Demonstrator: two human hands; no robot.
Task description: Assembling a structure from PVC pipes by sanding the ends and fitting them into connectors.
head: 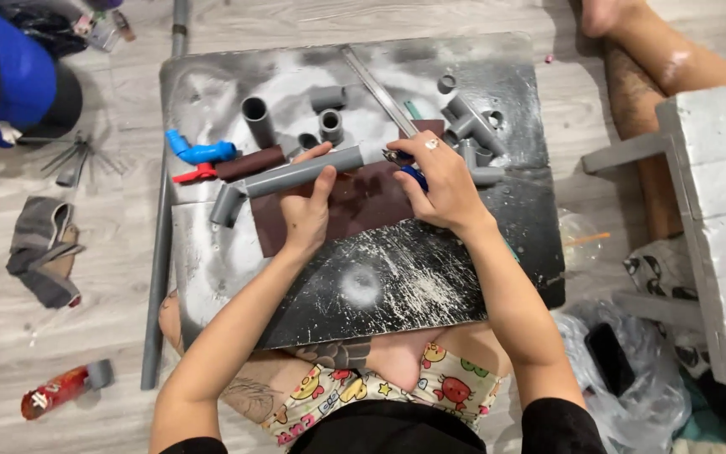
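Grey plastic pipe with an elbow fitting on its left end (296,175) lies crosswise under the left hand (306,210). Left hand clamps it from the near side: thumb up over the top, fingers curled against the front, pinning the pipe down on a dark brown sheet of sandpaper (355,210). Pipe runs from the elbow, well left of the hand, to its right end, which meets the right hand (443,185).

Right hand closed around a small blue-handled tool (412,175), mostly hidden by the fingers; its tip sits at the pipe's right end. What kind of tool, cannot tell. Ring on one finger.

Sandpaper rests on a black, paint-scuffed board (380,286) across the person's lap. Beyond the hands on the board: loose grey pipe couplings and short pipe stubs (329,122), a grey tee-fitting cluster (472,126), a flat metal ruler (376,88) lying diagonally, and a blue valve fitting with a red handle (199,155) to the left.

On the wood floor, left: a long grey pipe (157,252) alongside the board, a crumpled grey cloth (39,248), a red can (65,388). Right: another person's bare leg (640,76), and white foam blocks (720,227).
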